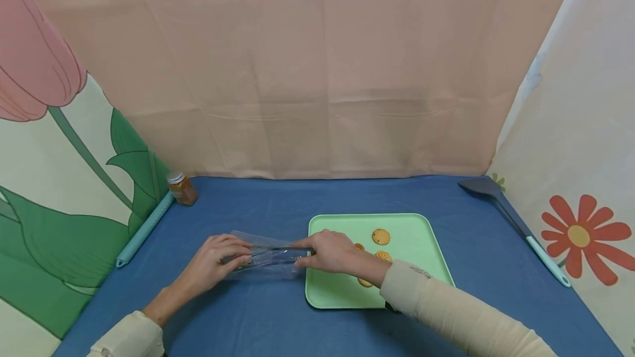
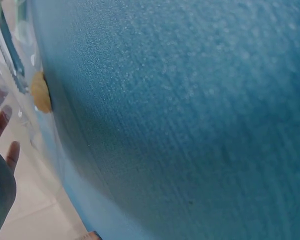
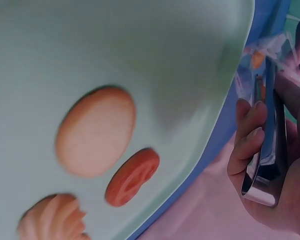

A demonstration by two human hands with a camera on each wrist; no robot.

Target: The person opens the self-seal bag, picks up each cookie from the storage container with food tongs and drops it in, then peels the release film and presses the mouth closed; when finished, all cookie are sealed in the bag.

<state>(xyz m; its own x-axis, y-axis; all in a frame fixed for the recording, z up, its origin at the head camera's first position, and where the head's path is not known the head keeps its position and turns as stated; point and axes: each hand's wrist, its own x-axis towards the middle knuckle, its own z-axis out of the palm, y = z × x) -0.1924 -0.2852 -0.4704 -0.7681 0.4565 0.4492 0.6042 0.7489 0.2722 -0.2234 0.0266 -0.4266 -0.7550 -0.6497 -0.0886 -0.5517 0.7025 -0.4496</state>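
Observation:
My left hand (image 1: 218, 258) grips a clear plastic bag (image 1: 270, 242) over the cloth, left of the green tray (image 1: 319, 291). Metal tongs (image 3: 266, 192) lie in my right hand (image 1: 329, 250), fingers on one side and thumb on the other. Their far end reaches into the bag. A pale cookie (image 2: 40, 92) shows near the tongs in the left wrist view, behind the clear film. On the tray, partly under my right forearm, are several cookies: a round one (image 1: 381, 236), a swirled one (image 3: 52, 220), a plain oval one (image 3: 96, 131) and a small reddish one (image 3: 132, 177).
A jar with a metal lid (image 1: 182, 188) stands at the back left, beside a light-blue roll (image 1: 145, 230) along the left edge. At the right lies a dark spatula (image 1: 506, 214) with a pale blue handle. Printed walls enclose the blue-covered table (image 1: 258, 324).

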